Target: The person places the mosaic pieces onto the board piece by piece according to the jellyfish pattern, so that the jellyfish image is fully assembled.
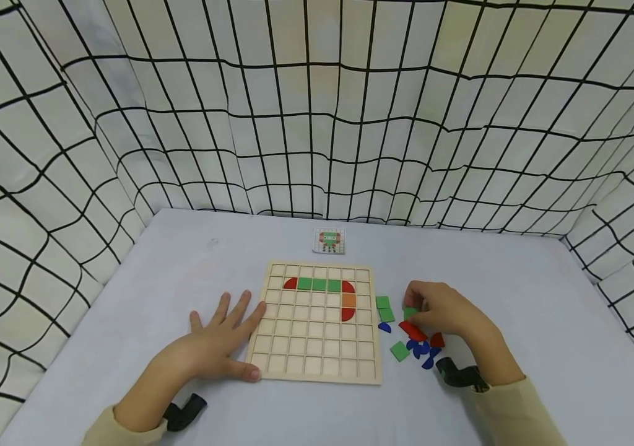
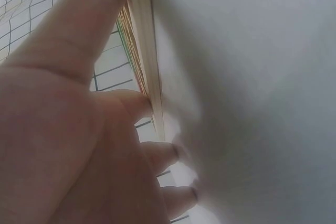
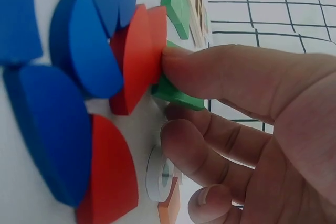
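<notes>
A wooden grid board (image 1: 289, 365) lies flat on the table. Its upper squares bear a row of green square tiles (image 1: 319, 285) with red quarter-round tiles (image 1: 348, 287) at the ends, then an orange tile (image 1: 348, 300) and another red one down the right side. My left hand (image 1: 211, 347) rests with fingers spread against the board's left edge, thumb by the near corner. Right of the board, my right hand (image 1: 439, 306) pinches a green square tile (image 3: 181, 95) between thumb and fingers. Red pieces (image 3: 137, 59) lie right beside the thumb.
Blue rounded pieces (image 1: 418, 348) and a loose green tile (image 1: 400, 351) lie near the right wrist. Two more green tiles (image 1: 384, 308) sit along the board's right edge. A small pattern card (image 1: 329, 241) lies beyond the board. Black netting (image 1: 322, 155) surrounds the table.
</notes>
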